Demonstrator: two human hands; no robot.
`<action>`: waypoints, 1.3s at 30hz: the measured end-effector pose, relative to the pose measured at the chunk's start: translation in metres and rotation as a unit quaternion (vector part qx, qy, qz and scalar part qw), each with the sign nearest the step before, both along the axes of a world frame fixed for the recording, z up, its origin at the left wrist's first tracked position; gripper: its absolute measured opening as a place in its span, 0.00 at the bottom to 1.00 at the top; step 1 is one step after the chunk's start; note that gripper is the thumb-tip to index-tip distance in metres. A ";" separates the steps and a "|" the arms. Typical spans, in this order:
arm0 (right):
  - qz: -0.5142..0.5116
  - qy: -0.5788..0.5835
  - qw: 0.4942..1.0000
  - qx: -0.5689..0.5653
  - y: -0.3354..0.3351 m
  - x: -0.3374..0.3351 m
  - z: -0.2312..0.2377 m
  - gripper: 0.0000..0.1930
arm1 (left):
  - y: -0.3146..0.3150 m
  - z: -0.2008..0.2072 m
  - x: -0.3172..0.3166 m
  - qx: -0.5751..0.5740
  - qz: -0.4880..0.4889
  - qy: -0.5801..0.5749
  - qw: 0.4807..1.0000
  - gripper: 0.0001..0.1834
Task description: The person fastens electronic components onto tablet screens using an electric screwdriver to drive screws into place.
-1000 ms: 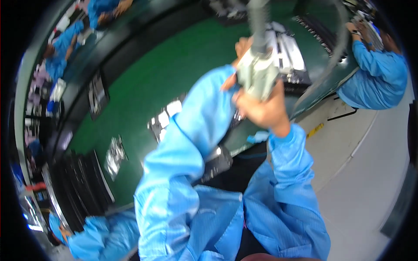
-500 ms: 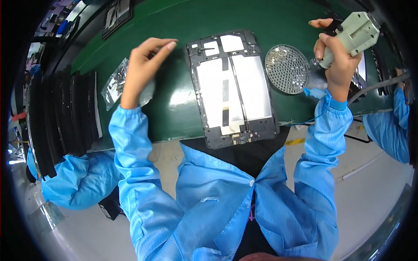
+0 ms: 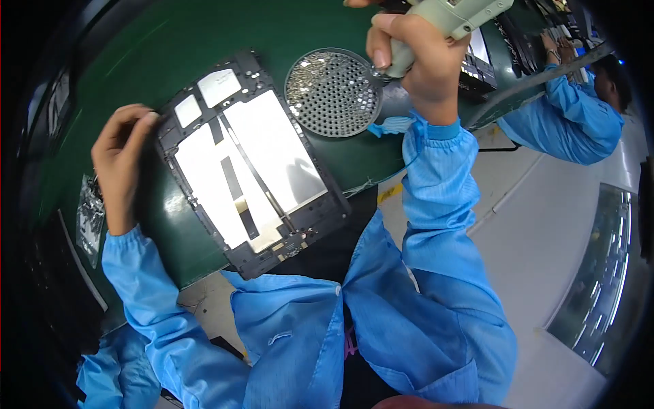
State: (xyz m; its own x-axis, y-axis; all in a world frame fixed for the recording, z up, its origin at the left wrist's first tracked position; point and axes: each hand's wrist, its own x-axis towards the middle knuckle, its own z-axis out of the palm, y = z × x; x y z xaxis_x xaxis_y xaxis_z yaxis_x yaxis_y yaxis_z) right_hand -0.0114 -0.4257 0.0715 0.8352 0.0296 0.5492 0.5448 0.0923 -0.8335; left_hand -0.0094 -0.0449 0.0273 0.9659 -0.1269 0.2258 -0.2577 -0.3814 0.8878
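Observation:
A tablet-like device with its back off (image 3: 272,151) lies slanted on the green bench, its silvery-white panels and black frame facing up. My left hand (image 3: 117,163) is at its upper left corner, thumb and fingertips drawn together beside the frame. Whether they touch it or pinch something small is hidden. In my right hand (image 3: 428,65) is a pale green electric screwdriver (image 3: 453,15), my fingers wrapped round its body. Its metal tip is at the right rim of a round perforated tray (image 3: 338,109), which holds many small screws on its left side.
A clear plastic bag of small parts (image 3: 90,218) lies left of my left forearm. Dark panels (image 3: 61,286) stand in a row at the lower left. A grey cable (image 3: 538,78) crosses at the right, where a co-worker in a blue sleeve (image 3: 562,126) sits at the bench.
My view has swung to the right, so the bench things appear further left and turned. My left hand has come to the device's corner; the screwdriver tip has come to the tray's rim.

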 end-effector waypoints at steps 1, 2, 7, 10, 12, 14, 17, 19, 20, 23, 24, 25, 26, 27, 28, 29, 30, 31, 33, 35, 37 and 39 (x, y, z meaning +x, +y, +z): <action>-0.003 0.003 1.000 -0.004 0.002 0.000 0.000 0.04 | 0.009 -0.003 0.003 -0.024 0.042 0.011 0.999 0.07; 0.001 0.013 1.000 0.023 0.008 -0.001 0.001 0.04 | 0.014 -0.005 0.004 -0.018 0.089 0.014 0.996 0.09; 0.018 0.091 0.994 0.059 0.018 -0.011 -0.007 0.15 | 0.041 -0.020 0.006 -0.024 0.112 0.059 0.992 0.15; -0.003 0.079 0.994 0.074 0.024 -0.009 -0.006 0.15 | 0.039 -0.021 0.005 -0.036 0.105 0.069 0.991 0.16; -0.015 0.060 0.997 0.048 0.024 -0.005 -0.006 0.14 | 0.036 -0.019 0.006 0.007 0.094 0.071 0.993 0.17; -0.009 0.061 0.997 0.055 0.023 -0.003 -0.009 0.14 | 0.032 -0.020 0.005 0.014 0.101 0.065 0.993 0.17; -0.006 0.048 0.998 0.048 0.022 -0.003 -0.011 0.14 | 0.032 -0.019 0.005 0.009 0.106 0.065 0.992 0.17; -0.009 0.058 0.997 0.044 0.024 -0.003 -0.010 0.14 | 0.032 -0.018 0.005 -0.003 0.101 0.071 0.992 0.16; -0.008 0.058 0.997 0.044 0.024 -0.003 -0.010 0.14 | 0.031 -0.017 0.005 0.022 0.108 0.061 0.992 0.16; -0.013 0.046 0.998 0.034 0.025 -0.002 -0.010 0.14 | 0.027 -0.013 0.002 0.041 0.113 0.051 0.991 0.16; -0.013 0.055 0.997 0.051 0.025 -0.003 -0.009 0.15 | 0.026 -0.014 0.002 0.033 0.104 0.051 0.993 0.16; -0.012 0.065 0.995 0.068 0.025 -0.004 -0.009 0.15 | 0.025 -0.015 0.003 0.031 0.105 0.052 0.993 0.16; -0.011 0.065 0.996 0.066 0.025 -0.004 -0.009 0.15 | 0.025 -0.016 0.004 0.046 0.108 0.049 0.992 0.16; -0.015 0.059 0.996 0.060 0.025 -0.005 -0.009 0.15 | 0.025 -0.016 0.004 0.063 0.113 0.047 0.990 0.16; -0.018 0.053 0.997 0.055 0.025 -0.005 -0.009 0.16 | 0.027 -0.016 0.005 0.063 0.115 0.047 0.990 0.16; -0.017 0.053 0.997 0.054 0.026 -0.004 -0.008 0.16 | 0.028 -0.017 0.006 0.045 0.102 0.050 0.992 0.16; -0.017 0.049 0.998 0.045 0.026 -0.004 -0.008 0.16 | 0.029 -0.018 0.007 0.027 0.088 0.054 0.994 0.16; -0.018 0.045 0.998 0.036 0.026 -0.004 -0.007 0.16 | 0.030 -0.018 0.007 0.026 0.088 0.053 0.994 0.16; -0.022 0.051 0.998 0.038 0.028 -0.003 -0.008 0.15 | 0.032 -0.020 0.008 0.055 0.099 0.044 0.993 0.15; -0.024 0.057 0.997 0.041 0.028 -0.004 -0.009 0.15 | 0.027 -0.016 0.004 0.030 0.094 0.054 0.994 0.15; -0.015 0.077 0.997 0.024 0.028 -0.006 -0.012 0.15 | 0.029 -0.011 0.001 0.002 0.075 0.071 0.995 0.13; -0.026 0.074 0.996 0.041 0.031 -0.009 -0.011 0.14 | 0.027 -0.013 0.000 -0.003 0.058 0.077 0.995 0.13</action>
